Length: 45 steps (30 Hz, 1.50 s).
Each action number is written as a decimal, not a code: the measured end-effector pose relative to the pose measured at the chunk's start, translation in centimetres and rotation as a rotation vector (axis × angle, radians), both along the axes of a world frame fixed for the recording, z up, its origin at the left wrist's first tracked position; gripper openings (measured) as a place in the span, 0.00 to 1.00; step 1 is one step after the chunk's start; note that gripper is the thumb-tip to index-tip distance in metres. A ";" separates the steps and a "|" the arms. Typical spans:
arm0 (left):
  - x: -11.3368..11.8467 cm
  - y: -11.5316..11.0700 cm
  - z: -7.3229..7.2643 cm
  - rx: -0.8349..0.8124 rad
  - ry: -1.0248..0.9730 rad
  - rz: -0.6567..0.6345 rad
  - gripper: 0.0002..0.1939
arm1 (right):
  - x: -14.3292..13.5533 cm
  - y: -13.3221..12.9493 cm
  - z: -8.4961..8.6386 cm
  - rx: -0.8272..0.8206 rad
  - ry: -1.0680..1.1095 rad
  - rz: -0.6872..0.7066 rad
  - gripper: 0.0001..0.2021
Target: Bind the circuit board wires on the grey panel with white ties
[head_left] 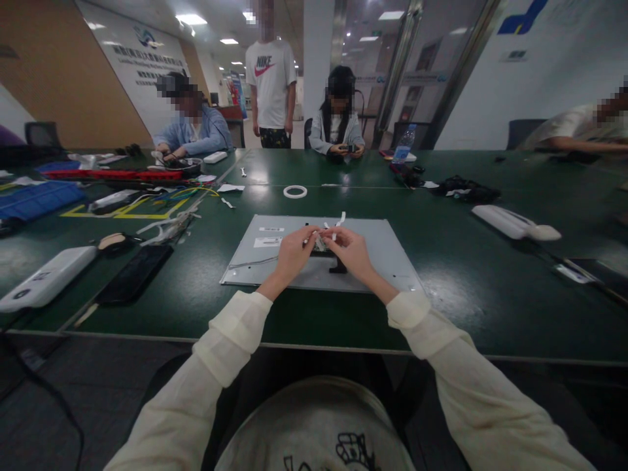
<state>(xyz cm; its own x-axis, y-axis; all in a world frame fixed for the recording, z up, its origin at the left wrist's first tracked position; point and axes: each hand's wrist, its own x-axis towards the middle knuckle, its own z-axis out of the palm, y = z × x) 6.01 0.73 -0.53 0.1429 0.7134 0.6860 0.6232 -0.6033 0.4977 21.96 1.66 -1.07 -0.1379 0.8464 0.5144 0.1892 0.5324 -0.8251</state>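
Note:
A flat grey metal panel with white labels and a thin cable lies on the green table in front of me. Over its middle, my left hand and my right hand meet with fingertips pinched close together. Between them shows a small pale piece, partly hidden by the fingers; what exactly each hand grips I cannot make out. A white strip sticks up just behind my right fingers. Under the hands is a dark part on the panel.
Beyond the panel lies a roll of white tape. To the left are a black phone, a white device, cables and a blue tray. Another white device lies right. Several people are around the table; a bottle stands far back.

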 end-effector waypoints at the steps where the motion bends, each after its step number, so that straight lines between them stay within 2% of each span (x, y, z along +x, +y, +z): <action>1: 0.0 -0.1 0.2 -0.019 -0.045 -0.011 0.09 | 0.1 0.2 -0.1 -0.008 0.004 -0.014 0.12; 4: 0.1 -0.2 0.6 -0.088 -0.150 -0.035 0.08 | 0.4 0.6 -0.4 -0.082 0.053 0.002 0.15; 8: 0.0 -0.4 0.9 -0.133 -0.186 -0.001 0.06 | 0.2 0.7 -0.4 -0.220 0.130 0.170 0.17; 11: 0.0 -0.4 0.7 -0.127 -0.175 -0.031 0.07 | 0.0 0.3 -0.1 -0.300 0.166 0.261 0.19; 14: -0.1 -0.4 0.4 -0.063 -0.096 -0.079 0.07 | 0.0 0.0 0.3 -0.342 0.177 0.312 0.18; 18: -0.3 -0.3 0.3 0.087 0.068 -0.070 0.10 | 0.0 -0.1 0.4 -0.380 0.193 0.275 0.18; 21: -0.7 -0.1 0.4 0.185 0.116 -0.057 0.09 | 0.0 -0.1 0.3 -0.423 0.225 0.281 0.18; 25: -1.9 0.7 0.9 0.255 0.094 0.090 0.08 | -0.1 -0.1 0.3 -0.416 0.205 0.306 0.18; 29: -4.7 2.0 1.7 0.283 0.022 0.349 0.07 | 0.3 0.1 0.4 -0.377 0.177 0.255 0.16; 33: -9.2 3.5 2.6 0.256 -0.055 0.572 0.05 | 0.8 0.6 0.1 -0.368 0.172 0.201 0.15; 40: -18.5 5.8 4.6 0.187 -0.160 0.699 0.07 | 1.1 1.0 -0.2 -0.193 0.061 0.041 0.12; 43: -21.2 6.0 4.7 0.124 -0.186 0.769 0.14 | 1.2 1.1 -0.1 -0.165 0.058 0.006 0.12; 45: -22.5 5.9 4.3 0.108 -0.211 0.757 0.19 | 1.4 1.1 -0.1 -0.162 0.060 -0.008 0.12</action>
